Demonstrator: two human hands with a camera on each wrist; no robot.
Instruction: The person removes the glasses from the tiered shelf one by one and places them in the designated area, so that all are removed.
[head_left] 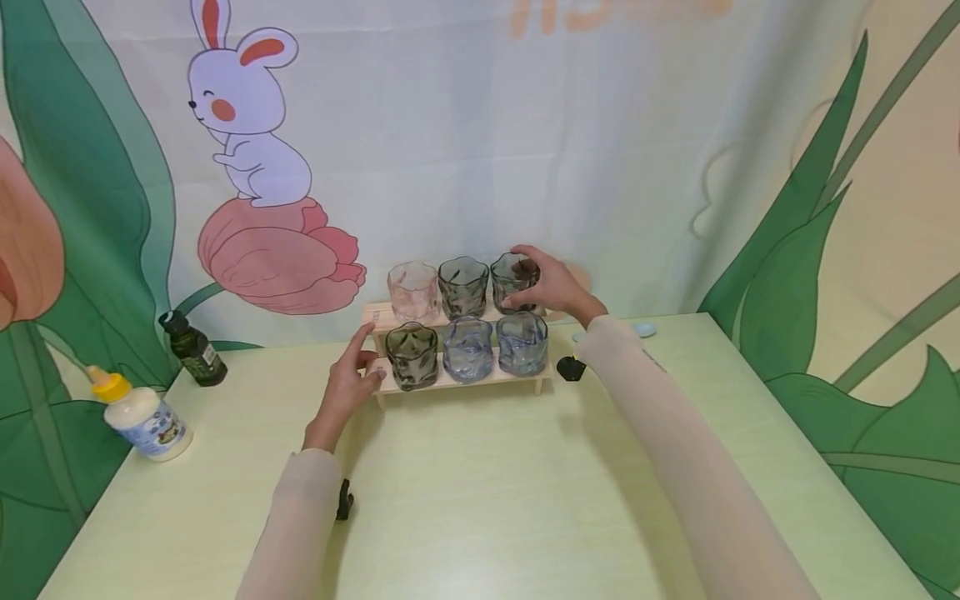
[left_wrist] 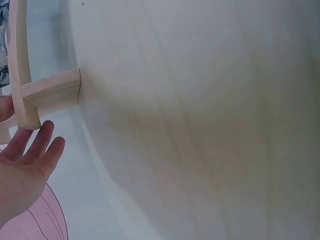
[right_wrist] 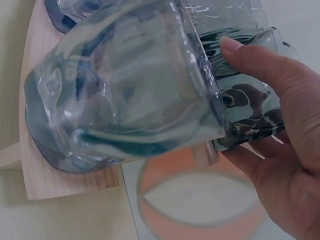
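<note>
My right hand (head_left: 551,287) grips a dark grey glass cup (head_left: 501,287) at the right end of the upper shelf, thumb on its near side and fingers round the far side. In the right wrist view, a bluish cup (right_wrist: 125,95) partly hides the held cup (right_wrist: 250,100). My left hand (head_left: 351,383) holds the left end of the lower shelf of a two-step wooden rack (head_left: 457,383), thumb on top. The left wrist view has the fingers (left_wrist: 47,155) at the end of the shelf board (left_wrist: 21,65).
A pink cup (head_left: 412,292) and another grey cup (head_left: 463,287) share the upper shelf. Below stand an olive cup (head_left: 412,357) and two bluish cups (head_left: 468,350). A yellow-capped bottle (head_left: 153,425) and a dark bottle (head_left: 197,350) are at left. Behind hangs a printed curtain (head_left: 450,125).
</note>
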